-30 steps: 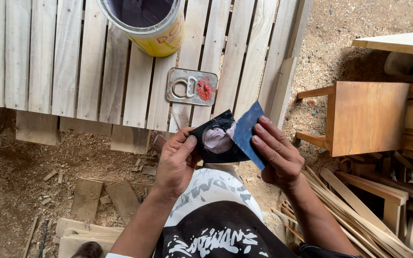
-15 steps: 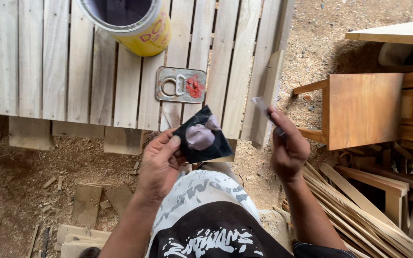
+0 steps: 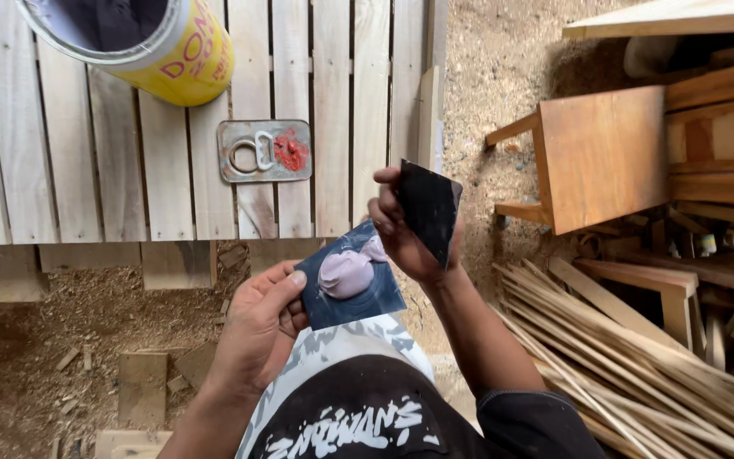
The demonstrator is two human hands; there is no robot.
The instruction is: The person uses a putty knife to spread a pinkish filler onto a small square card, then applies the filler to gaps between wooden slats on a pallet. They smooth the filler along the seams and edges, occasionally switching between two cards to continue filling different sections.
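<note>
My left hand (image 3: 258, 323) holds a dark blue square sheet (image 3: 348, 280) flat, with a lump of pale pink putty (image 3: 347, 270) on it. My right hand (image 3: 405, 234) holds a second dark sheet (image 3: 428, 208) upright by its left edge, just above and to the right of the putty. Beyond both hands lies a wooden slat pallet (image 3: 333, 110). On it rest a flat metal can lid (image 3: 265, 150) with a pull ring and a red smear, and a yellow can (image 3: 142, 42) with dark paste inside.
A brown wooden stool (image 3: 592, 157) lies on its side at the right. Thin wooden strips (image 3: 639, 348) are piled at the lower right. Sawdust and wood offcuts (image 3: 142, 382) cover the ground at the lower left. A plank (image 3: 673, 17) crosses the top right.
My right hand moved the second sheet off the putty, swung out to the right, then came back near the putty holding the sheet upright. The view shifted slightly.
</note>
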